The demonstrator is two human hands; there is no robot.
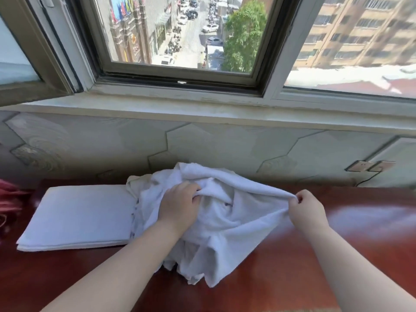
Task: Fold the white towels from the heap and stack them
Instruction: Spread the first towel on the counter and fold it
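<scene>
The right hand [305,204] pinches a corner of a crumpled white terry towel [227,219] while the left hand [180,207] clutches its bunched middle on the heap, likely to draw one towel free, with the flat folded white stack [78,218] just left of it.

- Left hand [180,207] clutches the towel heap [216,224] mid-worktop [315,266].
- Right hand [307,209] pinches a towel edge [265,190], lifted off the worktop.
- Folded stack [78,217] touches the heap, near the left edge.

Upper-floor room: window [180,39], street below
</scene>
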